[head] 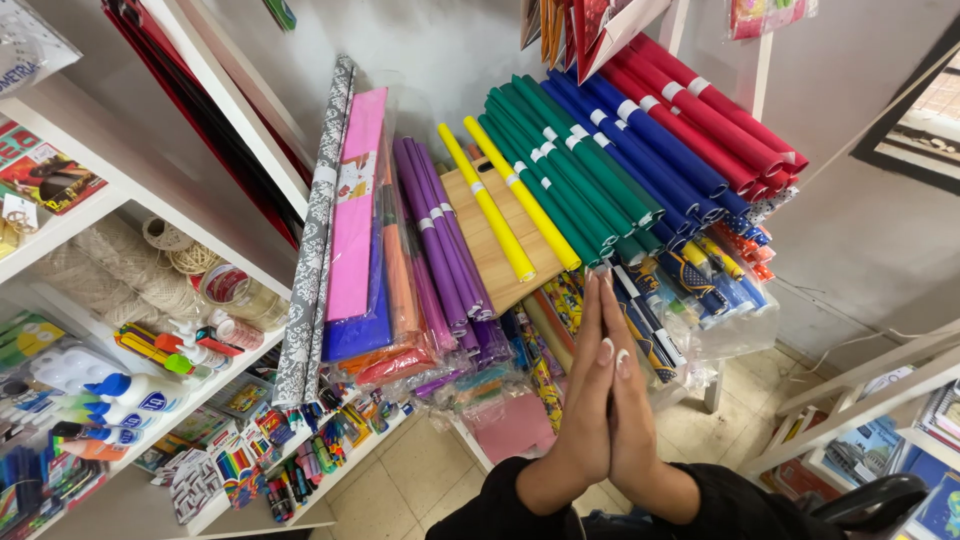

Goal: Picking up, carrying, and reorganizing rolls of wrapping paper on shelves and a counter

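Note:
My left hand [585,400] and my right hand [632,410] are pressed together palm to palm, fingers straight and pointing up at a rack of paper rolls. They hold nothing. The fingertips sit just below the patterned rolls [690,280] and close to the yellow rolls [510,215]. Green rolls [565,165], blue rolls [650,140] and red rolls [715,115] lean in rows above. Purple rolls [440,235] stand to the left of my hands. Black sleeves cover both wrists.
A white shelf unit [150,215] on the left holds twine, glue bottles [140,395], tape and small stationery packs. Pink sheets [355,205] and a grey patterned roll [310,250] lean beside it. A low white shelf [860,400] with books stands right. Tiled floor lies below.

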